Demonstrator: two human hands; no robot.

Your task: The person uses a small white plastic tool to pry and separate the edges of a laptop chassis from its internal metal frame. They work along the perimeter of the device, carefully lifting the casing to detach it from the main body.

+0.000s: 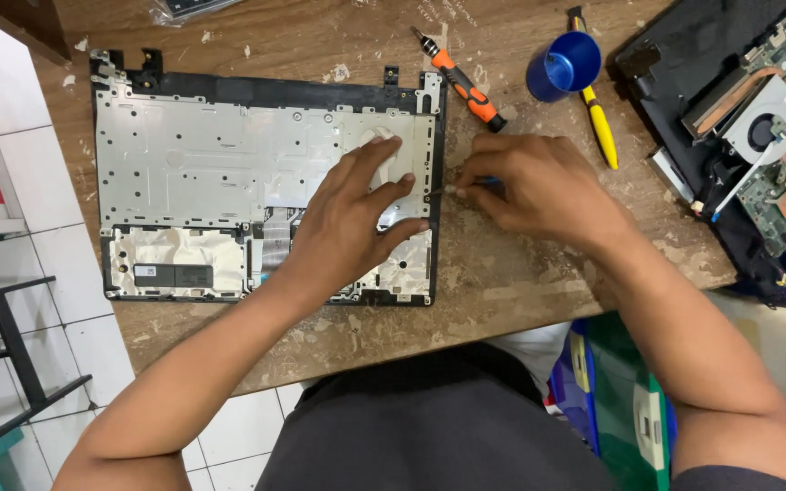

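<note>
dark cloth over the person's lap fills the near edge of the view, and both forearms reach up from it onto the worn wooden counter [502, 282]. the left hand [357, 214] lies flat with fingers spread wide on the right part of an upturned laptop palmrest [193, 164], holding nothing, apparently pressing the silver-backed shell down so it cannot slide. the right hand [534, 186] is closed narrowly around a small screwdriver [468, 185], of which only a bit of blue handle and a thin shaft show; its tip meets the palmrest's right edge, just beside the left fingertips, probably at a screw there, though the screw itself is too small to make out. the palmrest sits at the counter's left half, hinge side away from the person. three tools are in view: the one in hand, an orange and black screwdriver [461, 80] lying loose just above the right hand, and a yellow-handled tool [600, 127] beside one blue cup [564, 65] tipped on its side, all within easy reach. one opened laptop base [757, 118], with its fan and copper pipe exposed, rests well apart at the right corner.
</note>
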